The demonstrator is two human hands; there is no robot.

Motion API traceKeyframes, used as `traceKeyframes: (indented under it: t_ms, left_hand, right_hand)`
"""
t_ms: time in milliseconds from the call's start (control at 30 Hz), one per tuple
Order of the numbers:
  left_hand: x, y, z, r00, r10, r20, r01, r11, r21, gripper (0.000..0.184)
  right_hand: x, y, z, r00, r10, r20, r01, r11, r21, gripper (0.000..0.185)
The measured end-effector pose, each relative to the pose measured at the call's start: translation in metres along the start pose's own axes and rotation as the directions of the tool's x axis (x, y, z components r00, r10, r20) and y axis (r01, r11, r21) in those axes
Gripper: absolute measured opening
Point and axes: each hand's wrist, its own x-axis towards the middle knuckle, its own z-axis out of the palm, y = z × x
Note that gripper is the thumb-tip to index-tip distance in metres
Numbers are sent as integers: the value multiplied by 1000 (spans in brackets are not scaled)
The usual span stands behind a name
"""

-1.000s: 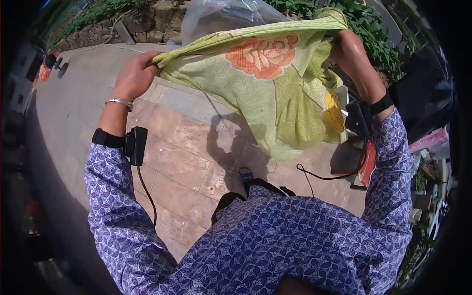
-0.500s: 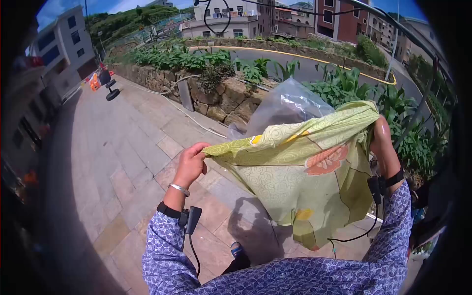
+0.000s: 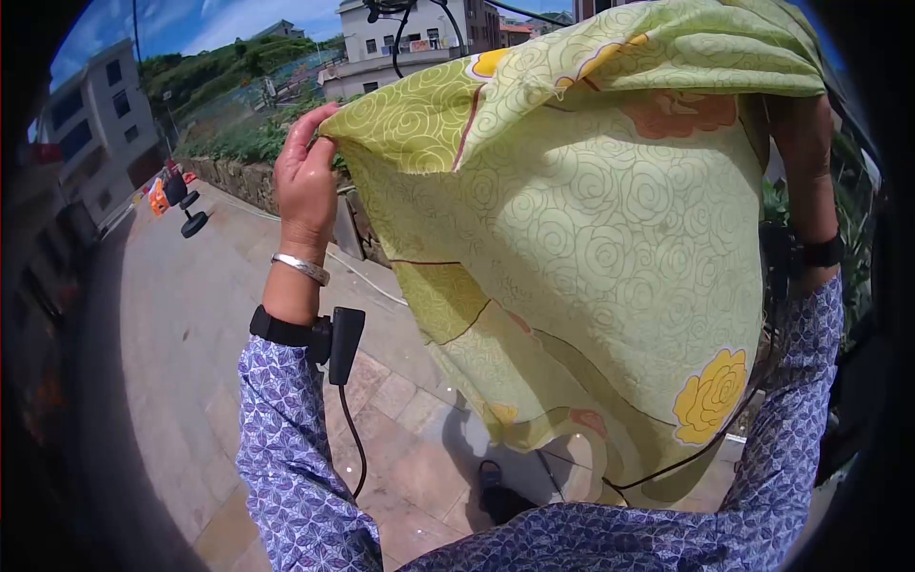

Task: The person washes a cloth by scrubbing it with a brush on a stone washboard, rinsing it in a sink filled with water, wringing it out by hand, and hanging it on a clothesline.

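A light green cloth (image 3: 591, 200) with a rose pattern and yellow and orange flowers hangs in front of me, raised at its top edge. My left hand (image 3: 307, 176) pinches its upper left corner between thumb and fingers. At the upper right, my right hand (image 3: 801, 133) grips the bunched top edge from underneath; its fingers are hidden by the fabric. The lower part of the cloth hangs loose in folds, its bottom near my lap. Both wrists carry black straps with devices and cables, and a silver bracelet (image 3: 301, 268) is on the left wrist.
Stone paving (image 3: 219, 381) stretches to the left, with a stone wall (image 3: 238, 187) and plants along it. Black wheels (image 3: 193, 214) and an orange object (image 3: 158, 196) stand farther off. A pale hose (image 3: 367, 279) lies on the ground. Dark cables (image 3: 405, 33) hang at the top.
Both hands have risen, lifting the cloth higher and nearer to me. It now spreads wider and covers the clear plastic and the plants behind it.
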Motion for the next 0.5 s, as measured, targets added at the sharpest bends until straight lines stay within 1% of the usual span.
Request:
traceKeyframes:
  t_ms: [33, 67, 100, 133, 200, 233, 267, 300, 333, 367, 400, 467, 500]
  left_hand:
    - [6, 2, 6, 948, 291, 128, -317, 882, 347, 30]
    - [8, 4, 11, 806, 488, 336, -583, 557, 591, 35]
    - [1, 14, 22, 794, 453, 406, -595, 440, 673, 48]
    - [16, 22, 16, 791, 459, 405, -598, 442, 669, 48]
    - [18, 5, 27, 715, 457, 530, -657, 178, 733, 52]
    - [23, 0, 24, 688, 440, 578, -674, 89, 734, 57]
    - [29, -3, 23, 682, 455, 573, -675, 91, 732, 57]
    - [33, -5, 24, 675, 482, 559, -656, 45, 753, 59]
    - [37, -9, 24, 668, 507, 546, -634, 2, 773, 61]
    - [46, -10, 26, 660, 533, 530, -599, -52, 799, 59]
    - [56, -16, 22, 650, 551, 523, -602, -46, 797, 59]
    - [78, -21, 27, 617, 633, 468, -492, -154, 857, 57]
    - [90, -24, 37, 595, 660, 460, -506, -137, 851, 56]
  right_hand:
    - [-2, -6, -3, 997, -67, -40, 61, 988, -140, 40]
    - [-4, -10, -5, 988, -138, -71, 113, 954, -278, 41]
    - [-6, -11, -7, 975, -204, -91, 150, 901, -407, 41]
    - [-6, -9, -6, 965, -245, -93, 169, 853, -493, 42]
    - [-8, -3, -22, 941, -326, -95, 188, 732, -655, 45]
    - [-11, -7, -31, 946, -324, -14, 196, 604, -772, 46]
    - [-7, -14, -42, 946, -322, 38, 212, 523, -825, 46]
    - [-3, -21, -51, 943, -320, 91, 232, 438, -869, 47]
    - [1, -29, -59, 909, -367, 200, 293, 219, -930, 46]
    - [4, -39, -67, 888, -375, 265, 320, 93, -943, 45]
    - [8, -50, -68, 864, -381, 329, 342, -36, -939, 45]
    - [-1, -71, -43, 838, -421, 346, 321, -131, -938, 47]
    - [-6, -82, -29, 829, -433, 354, 304, -181, -935, 49]
